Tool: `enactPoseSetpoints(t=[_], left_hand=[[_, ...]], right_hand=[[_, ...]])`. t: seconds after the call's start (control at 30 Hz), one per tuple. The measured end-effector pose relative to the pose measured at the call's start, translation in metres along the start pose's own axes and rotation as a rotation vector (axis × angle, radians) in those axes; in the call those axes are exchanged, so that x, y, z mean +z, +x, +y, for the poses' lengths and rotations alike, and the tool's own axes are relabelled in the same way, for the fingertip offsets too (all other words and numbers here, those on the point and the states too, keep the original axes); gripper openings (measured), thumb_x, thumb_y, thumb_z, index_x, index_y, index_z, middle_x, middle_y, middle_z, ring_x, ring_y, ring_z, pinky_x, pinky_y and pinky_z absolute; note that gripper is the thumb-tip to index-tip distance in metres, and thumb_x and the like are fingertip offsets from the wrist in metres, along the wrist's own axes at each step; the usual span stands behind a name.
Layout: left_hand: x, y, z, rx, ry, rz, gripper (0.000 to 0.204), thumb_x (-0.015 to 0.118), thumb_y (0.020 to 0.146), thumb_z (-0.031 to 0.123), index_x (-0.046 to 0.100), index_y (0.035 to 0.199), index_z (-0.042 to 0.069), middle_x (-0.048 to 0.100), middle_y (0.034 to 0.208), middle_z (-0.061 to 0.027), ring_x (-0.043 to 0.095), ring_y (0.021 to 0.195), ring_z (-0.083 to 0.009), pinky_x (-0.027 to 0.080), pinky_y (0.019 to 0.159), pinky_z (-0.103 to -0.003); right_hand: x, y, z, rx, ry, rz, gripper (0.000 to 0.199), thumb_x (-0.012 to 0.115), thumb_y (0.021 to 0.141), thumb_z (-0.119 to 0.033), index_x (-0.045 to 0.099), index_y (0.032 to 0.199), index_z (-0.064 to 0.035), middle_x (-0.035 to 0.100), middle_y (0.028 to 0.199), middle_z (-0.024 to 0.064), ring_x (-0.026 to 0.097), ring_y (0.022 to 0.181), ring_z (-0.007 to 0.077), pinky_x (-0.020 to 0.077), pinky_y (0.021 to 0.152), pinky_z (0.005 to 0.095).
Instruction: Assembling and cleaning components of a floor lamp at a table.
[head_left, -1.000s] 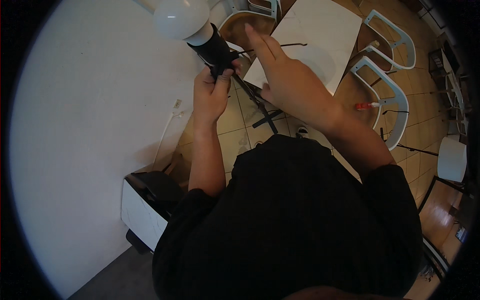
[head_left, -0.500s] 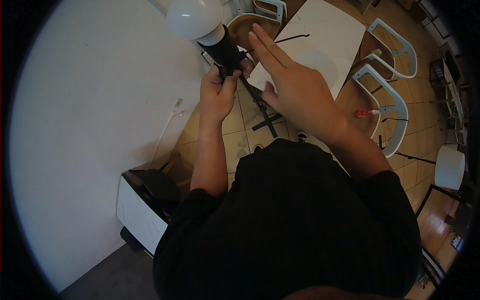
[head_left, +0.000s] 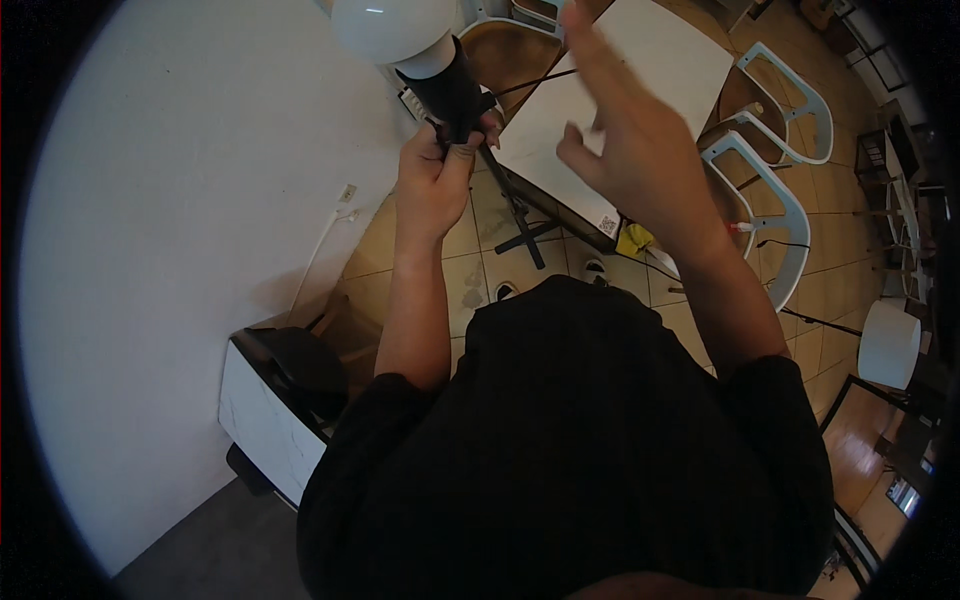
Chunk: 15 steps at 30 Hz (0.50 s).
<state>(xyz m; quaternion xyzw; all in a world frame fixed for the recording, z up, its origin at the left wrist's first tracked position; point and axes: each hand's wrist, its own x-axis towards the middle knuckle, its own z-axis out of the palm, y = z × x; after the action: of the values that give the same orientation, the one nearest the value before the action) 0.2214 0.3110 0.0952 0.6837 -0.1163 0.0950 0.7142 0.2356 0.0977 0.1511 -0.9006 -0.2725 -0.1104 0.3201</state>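
A big white round light bulb (head_left: 393,28) sits in a black lamp socket (head_left: 443,92) at the upper middle, tilted up to the left. Just under the socket, my left hand (head_left: 433,182) is closed around its black neck, thumb in front. From that neck a thin black rod (head_left: 533,85) sticks out to the right; its far end is hidden behind my right hand. Below runs a black stand pole (head_left: 512,190) down to crossed feet (head_left: 529,241) on the floor. My right hand (head_left: 645,150) is raised above the table, empty, slightly blurred, with fingers stretched out and thumb apart.
A white table (head_left: 665,55) lies beyond, with white-framed chairs (head_left: 785,205) at its right and another chair (head_left: 510,62) behind. A white wall (head_left: 180,200) stands close on the left. A yellow item (head_left: 634,239) shows by the table's near corner. A second white-topped table (head_left: 265,415) is lower left.
My right hand has moved right and slightly up, away from the lamp, its index finger and thumb now farther apart. My left hand keeps its hold under the socket.
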Motion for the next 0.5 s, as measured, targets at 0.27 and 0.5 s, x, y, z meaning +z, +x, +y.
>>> enactPoseSetpoints(t=[0.27,0.5], left_hand=[[-0.005,-0.001,-0.002,-0.056,0.009,0.019,0.014,0.055,0.099,0.009,0.065,0.104,0.001,0.065,0.086,0.0006,0.041,0.058,-0.0013,0.032,0.055,-0.019],[-0.003,0.006,-0.008,0.007,-0.002,0.066,0.013,0.056,0.098,0.007,0.065,0.104,0.0,0.064,0.086,0.0017,0.042,0.06,-0.0006,0.031,0.053,-0.018]], right_hand=[[0.001,0.004,0.004,0.006,0.029,-0.004,0.092,0.063,0.078,0.002,0.021,0.157,-0.022,0.031,0.159,0.0035,0.067,0.084,0.0236,0.0559,0.075,0.0324],[0.011,0.008,-0.018,-0.026,-0.038,-0.013,0.093,0.064,0.076,0.0,0.022,0.156,-0.0182,0.028,0.16,0.0035,0.066,0.081,0.0244,0.0555,0.069,0.0316]])
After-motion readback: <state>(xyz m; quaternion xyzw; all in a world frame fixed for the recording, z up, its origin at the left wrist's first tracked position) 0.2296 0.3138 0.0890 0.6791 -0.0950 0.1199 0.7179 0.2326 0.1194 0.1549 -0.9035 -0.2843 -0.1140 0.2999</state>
